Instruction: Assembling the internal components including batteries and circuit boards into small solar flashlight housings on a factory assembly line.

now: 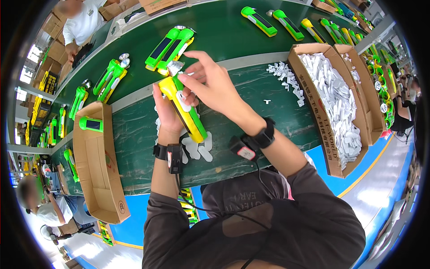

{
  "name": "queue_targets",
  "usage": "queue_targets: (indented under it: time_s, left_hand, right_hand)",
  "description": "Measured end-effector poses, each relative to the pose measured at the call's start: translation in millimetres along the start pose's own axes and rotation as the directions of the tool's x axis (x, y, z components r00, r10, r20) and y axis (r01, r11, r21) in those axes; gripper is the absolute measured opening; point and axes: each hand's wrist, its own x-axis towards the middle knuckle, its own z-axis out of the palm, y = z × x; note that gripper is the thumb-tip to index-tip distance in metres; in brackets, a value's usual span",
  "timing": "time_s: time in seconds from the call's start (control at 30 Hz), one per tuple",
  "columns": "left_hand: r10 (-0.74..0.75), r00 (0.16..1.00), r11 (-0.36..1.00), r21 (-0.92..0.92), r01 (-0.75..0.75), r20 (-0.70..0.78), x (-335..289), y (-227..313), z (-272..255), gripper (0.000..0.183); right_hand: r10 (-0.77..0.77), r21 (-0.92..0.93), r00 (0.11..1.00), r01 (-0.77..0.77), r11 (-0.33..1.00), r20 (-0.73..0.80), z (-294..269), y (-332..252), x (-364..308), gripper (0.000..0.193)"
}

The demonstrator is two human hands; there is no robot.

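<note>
My left hand [165,114] is wrapped around a yellow and green flashlight [191,120], held tilted above the workbench. A silver reflector [175,67] shows at the flashlight's upper end; whether it is seated there is unclear. My right hand [214,85] is at that end, thumb near the green edge, index finger raised and the other fingers curled. A bit of white shows between these fingers, too small to name. Under the hands, several flat white pieces [205,151] lie on the green workbench [244,89]. Just beyond are two green flashlights [166,48] with dark panels.
At right stands a cardboard box [323,134] full of white pieces, with small white parts [286,80] scattered beside it. A long cardboard box [99,179] at left holds one green flashlight [91,124]. More flashlights [260,21] line the far bench. Two people sit at left.
</note>
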Motion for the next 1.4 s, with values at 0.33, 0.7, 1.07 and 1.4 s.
queue_targets:
  time_s: [0.33,0.7,1.07,1.4]
  left_hand:
    - [0.048,0.997,0.947,0.319,-0.027,-0.058,0.6,-7.5,-3.1,0.067]
    - [0.135,0.976,0.962,0.259,-0.088,-0.169,7.5,-9.7,-1.9,0.062]
    - [-0.003,1.0,0.963,0.271,-0.001,0.013,-1.9,-33.8,21.5,0.052]
    - [-0.082,0.967,0.743,0.632,0.219,-0.239,-28.1,-62.3,57.7,0.053]
  right_hand:
    - [0.143,0.071,0.987,-0.149,0.986,0.076,-0.1,24.4,25.6,0.029]
    - [0.119,-0.559,0.991,-0.064,0.827,0.063,8.7,9.4,-79.4,0.072]
    - [0.315,0.223,0.894,-0.394,0.892,0.319,-46.9,-0.5,-78.9,0.039]
    - [0.088,-0.898,0.963,-0.271,0.347,-0.256,-124.2,32.2,-86.0,0.03]
